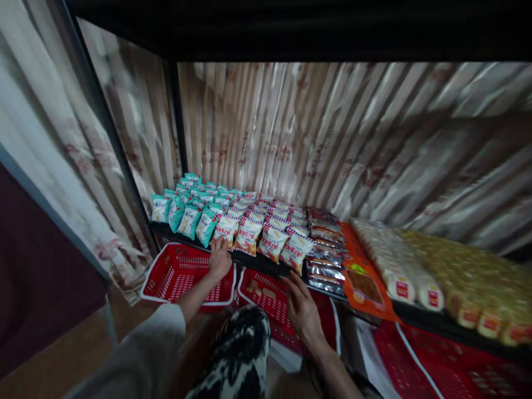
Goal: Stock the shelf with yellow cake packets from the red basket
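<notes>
Two hands are out in front of you at a low shelf (pixel 266 265) stacked with snack packets. Your left hand (pixel 219 259) is up at the shelf's front edge, fingers (pixel 216 245) loosely spread and lying against the bottom of a red-and-white packet (pixel 225 229), which sits just beyond the hand at about 12 o'clock. You are touching it, not pinching it; I cannot tell whether the thumb has got behind it.

Your right hand (pixel 302 308) hangs lower, below the shelf edge, fingers slightly parted and curled, holding nothing. The nearest packet (pixel 293 252) lies at about 12 o'clock from that hand, near but apart from it, overhanging the shelf edge.

Teal packets (pixel 189 213) fill the shelf at 10 o'clock from your left hand. The red-and-white rows run back toward the curtain (pixel 332 133). At 1 o'clock from your right hand lie dark foil packets (pixel 326 260), then an orange pack (pixel 363 277) at 2 o'clock, then pale rolls (pixel 394 266) and yellow packs (pixel 474 282) farther off at 3 o'clock.

Under the shelf, one red basket (pixel 166 274) sits directly beneath your left hand, and a second basket (pixel 266 299) lies between your two hands, with a few items in it. Your knee, in black-and-white patterned cloth (pixel 243 349), is at 6 o'clock.
</notes>
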Tool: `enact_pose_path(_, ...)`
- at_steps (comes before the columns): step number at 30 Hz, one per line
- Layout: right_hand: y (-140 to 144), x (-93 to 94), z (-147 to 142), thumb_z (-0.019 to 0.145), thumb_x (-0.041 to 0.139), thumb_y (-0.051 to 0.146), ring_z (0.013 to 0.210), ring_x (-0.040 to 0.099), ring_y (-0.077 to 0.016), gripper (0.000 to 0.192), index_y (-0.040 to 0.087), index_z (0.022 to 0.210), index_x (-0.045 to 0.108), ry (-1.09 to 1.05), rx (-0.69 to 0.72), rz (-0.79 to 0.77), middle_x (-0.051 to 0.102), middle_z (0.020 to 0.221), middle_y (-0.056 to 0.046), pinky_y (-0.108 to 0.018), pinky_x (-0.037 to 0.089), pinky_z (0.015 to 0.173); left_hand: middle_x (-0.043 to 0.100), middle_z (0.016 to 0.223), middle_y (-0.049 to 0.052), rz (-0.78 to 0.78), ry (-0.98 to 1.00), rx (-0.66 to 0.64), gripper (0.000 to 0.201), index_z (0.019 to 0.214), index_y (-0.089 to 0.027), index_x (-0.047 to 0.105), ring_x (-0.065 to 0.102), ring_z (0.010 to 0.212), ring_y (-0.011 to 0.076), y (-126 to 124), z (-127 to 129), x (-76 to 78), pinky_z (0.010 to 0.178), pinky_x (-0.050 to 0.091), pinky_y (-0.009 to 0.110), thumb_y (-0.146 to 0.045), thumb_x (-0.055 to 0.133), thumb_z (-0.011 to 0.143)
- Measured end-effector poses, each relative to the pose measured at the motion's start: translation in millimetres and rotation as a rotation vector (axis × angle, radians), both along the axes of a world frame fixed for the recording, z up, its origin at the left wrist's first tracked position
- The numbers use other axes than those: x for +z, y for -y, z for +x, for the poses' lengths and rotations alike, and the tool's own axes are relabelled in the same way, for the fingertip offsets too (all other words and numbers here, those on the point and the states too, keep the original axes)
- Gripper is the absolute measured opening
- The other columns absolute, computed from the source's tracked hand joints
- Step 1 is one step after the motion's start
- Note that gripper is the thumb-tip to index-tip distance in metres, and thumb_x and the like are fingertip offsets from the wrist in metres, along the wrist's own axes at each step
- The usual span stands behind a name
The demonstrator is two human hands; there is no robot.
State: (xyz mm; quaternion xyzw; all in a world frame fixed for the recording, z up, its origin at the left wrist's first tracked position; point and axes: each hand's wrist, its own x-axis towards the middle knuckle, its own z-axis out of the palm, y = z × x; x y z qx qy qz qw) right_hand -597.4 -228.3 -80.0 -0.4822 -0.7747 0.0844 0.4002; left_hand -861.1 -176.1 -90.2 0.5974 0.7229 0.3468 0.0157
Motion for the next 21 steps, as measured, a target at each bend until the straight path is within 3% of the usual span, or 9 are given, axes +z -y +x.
enact_pose_path(11,62,10.5,-1,0.082,0.041,0.022,0.116,0.056,-0.0238,0.035,0.020,0.107,0.066,-0.016,-0.163,-0.017,0.053,0.131,-0.012,-0.042,0.050,0.094,0.040,0.143,0.009,-0.140,-0.003,-0.147,0.049,0.125,-0.010,0.054,0.032,0.134,0.0247,14,-21,13.7,0.114,0.029,0.035,-0.004,0.041,0.078)
enact_pose_path(21,112,16.3,-24,0.085,0.038,0.027,0.109,0.059,-0.0235,0.034,0.018,0.104,0.065,-0.016,-0.185,0.046,0.058,0.123,-0.014,-0.041,0.052,0.090,0.033,0.148,0.010,-0.215,0.034,-0.208,0.049,0.128,-0.011,0.051,0.032,0.135,0.0225,58,-44,35.0,0.111,0.031,0.032,-0.007,0.043,0.080)
